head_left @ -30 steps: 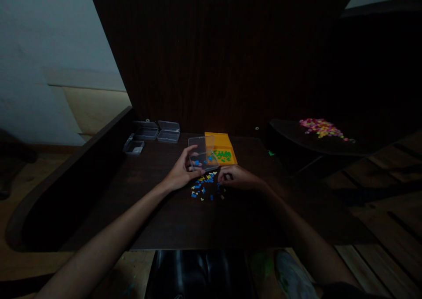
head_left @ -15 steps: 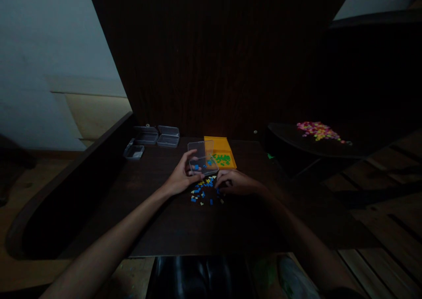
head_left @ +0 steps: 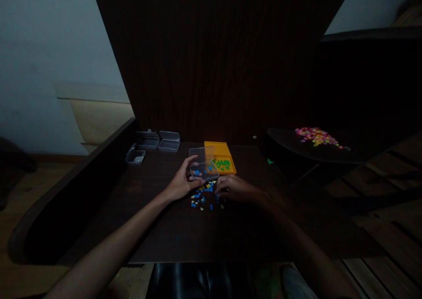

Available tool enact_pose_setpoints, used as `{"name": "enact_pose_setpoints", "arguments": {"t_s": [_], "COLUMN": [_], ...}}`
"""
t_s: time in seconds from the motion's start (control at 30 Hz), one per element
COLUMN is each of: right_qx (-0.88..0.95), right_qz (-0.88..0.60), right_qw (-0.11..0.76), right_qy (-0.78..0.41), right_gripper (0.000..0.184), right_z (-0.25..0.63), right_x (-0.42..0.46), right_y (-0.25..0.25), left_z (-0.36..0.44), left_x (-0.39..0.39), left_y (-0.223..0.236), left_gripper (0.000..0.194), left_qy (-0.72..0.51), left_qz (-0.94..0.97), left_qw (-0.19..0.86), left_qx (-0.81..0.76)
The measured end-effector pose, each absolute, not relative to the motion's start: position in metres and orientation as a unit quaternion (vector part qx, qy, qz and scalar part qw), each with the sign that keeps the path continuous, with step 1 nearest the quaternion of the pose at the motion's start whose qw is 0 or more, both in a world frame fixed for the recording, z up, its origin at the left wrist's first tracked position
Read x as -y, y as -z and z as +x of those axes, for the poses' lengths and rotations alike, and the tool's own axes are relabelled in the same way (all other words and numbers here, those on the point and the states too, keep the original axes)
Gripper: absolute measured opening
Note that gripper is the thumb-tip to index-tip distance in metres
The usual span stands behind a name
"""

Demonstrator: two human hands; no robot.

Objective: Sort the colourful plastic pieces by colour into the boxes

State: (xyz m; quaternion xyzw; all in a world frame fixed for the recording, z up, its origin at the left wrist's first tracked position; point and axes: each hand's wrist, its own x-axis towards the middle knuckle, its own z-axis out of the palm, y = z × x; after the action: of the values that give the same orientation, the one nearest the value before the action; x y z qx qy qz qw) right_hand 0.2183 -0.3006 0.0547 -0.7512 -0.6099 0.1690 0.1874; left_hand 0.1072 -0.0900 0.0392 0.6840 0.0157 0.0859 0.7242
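My left hand (head_left: 180, 183) grips a small clear plastic box (head_left: 202, 164) with its lid up; a few blue pieces lie inside it. Just in front of the box, a scatter of tiny blue and yellow pieces (head_left: 203, 195) lies on the dark table (head_left: 184, 228). My right hand (head_left: 234, 188) rests on the right edge of that scatter, fingers curled down and pinched onto the pieces; what they hold is too small to make out. An orange tray (head_left: 221, 156) with green pieces (head_left: 222, 164) sits behind the box.
Three clear plastic cases (head_left: 158, 142) stand at the table's back left. A dark round surface (head_left: 313, 149) to the right carries a heap of pink and yellow pieces (head_left: 316, 136). A dark wall panel rises behind the table; a black seat edge (head_left: 201, 281) shows below.
The view has drifted slightly, so everything sits a little lower in the frame. My right hand has edged left over the pieces. My left hand keeps its hold on the clear box.
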Motion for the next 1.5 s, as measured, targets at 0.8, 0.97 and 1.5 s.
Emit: {"name": "enact_pose_setpoints", "arguments": {"t_s": [0.8,0.97,1.5], "right_qx": [0.578,0.573,0.546], "right_qz": [-0.801,-0.811,-0.824], "right_qw": [0.089,0.053,0.106], "right_qy": [-0.131,-0.104,-0.113], "right_gripper": [0.011,0.014,0.011], "right_z": [0.211,0.206,0.211], "right_x": [0.302,0.302,0.308], "right_y": [-0.065,-0.067,-0.078], "left_z": [0.107,0.107,0.107], "left_x": [0.090,0.090,0.090], "left_y": [-0.041,-0.042,-0.042], "left_gripper": [0.081,0.081,0.082], "left_qy": [-0.089,-0.087,-0.094], "left_qz": [0.692,0.692,0.694], "left_qw": [0.716,0.717,0.713], "left_qx": [-0.023,-0.020,-0.027]}}
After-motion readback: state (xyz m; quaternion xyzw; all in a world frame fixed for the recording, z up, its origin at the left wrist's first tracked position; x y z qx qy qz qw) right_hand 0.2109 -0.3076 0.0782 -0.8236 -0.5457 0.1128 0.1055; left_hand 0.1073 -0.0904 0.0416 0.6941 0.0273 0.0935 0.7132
